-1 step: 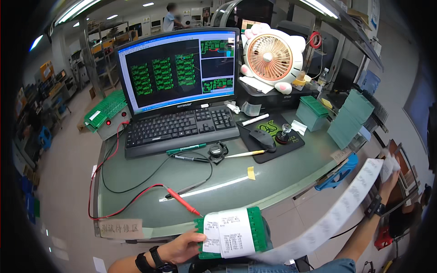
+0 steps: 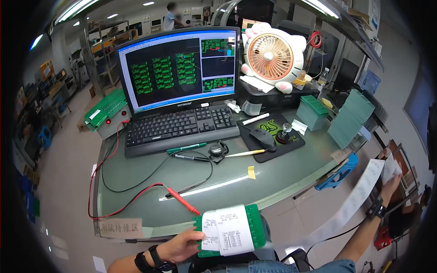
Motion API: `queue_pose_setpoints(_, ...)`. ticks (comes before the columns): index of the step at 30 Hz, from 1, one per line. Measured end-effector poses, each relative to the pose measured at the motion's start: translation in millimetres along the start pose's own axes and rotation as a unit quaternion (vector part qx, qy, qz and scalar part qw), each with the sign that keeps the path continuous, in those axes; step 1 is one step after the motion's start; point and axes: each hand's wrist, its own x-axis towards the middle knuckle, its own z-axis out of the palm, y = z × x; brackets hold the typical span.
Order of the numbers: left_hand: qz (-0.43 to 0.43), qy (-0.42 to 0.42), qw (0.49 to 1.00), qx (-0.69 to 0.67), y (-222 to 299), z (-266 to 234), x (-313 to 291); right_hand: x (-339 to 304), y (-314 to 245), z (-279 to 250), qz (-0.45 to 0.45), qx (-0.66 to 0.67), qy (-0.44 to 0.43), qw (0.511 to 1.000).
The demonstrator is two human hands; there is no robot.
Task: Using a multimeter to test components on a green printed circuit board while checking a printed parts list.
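Note:
At the near edge of the bench, my left hand (image 2: 183, 245) grips a stack of green circuit boards (image 2: 257, 226), thumb on top. White printed paper slips (image 2: 235, 233) lie across the stack. A long white paper strip (image 2: 350, 200) stretches from beside the boards up to the right, its lower part blurred. My right hand (image 2: 390, 185), far out to the right past the bench, closes on the bunched end of this paper (image 2: 391, 167). A red test probe (image 2: 183, 201) lies on the bench with its tip next to the boards.
On the green bench (image 2: 227, 182) stand a monitor (image 2: 177, 68), a keyboard (image 2: 182, 127) and a mouse (image 2: 262, 139). A cat-shaped fan (image 2: 268, 57) sits on a black printer (image 2: 273, 98). More green boards (image 2: 105, 109) are at the left. A blue stool (image 2: 337, 173) stands at the right.
The paper strip has shifted, its lower part now more blurred and away from the boards. My right hand has moved slightly down. The board stack is slightly higher.

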Motion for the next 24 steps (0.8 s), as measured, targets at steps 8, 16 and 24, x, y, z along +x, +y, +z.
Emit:
queue_pose_setpoints(8,0.044,0.014,0.998,-0.043,6,-2,5,-6,-67,-11,0.006,-0.374,0.242,0.895)
queue_pose_setpoints(16,0.044,-0.015,0.999,-0.022,6,11,10,-104,-157,251,0.174,0.134,-0.622,0.751)
queue_pose_setpoints(24,0.019,-0.034,0.999,0.037,8,27,0,-199,-157,354,0.517,0.350,-0.591,0.511)
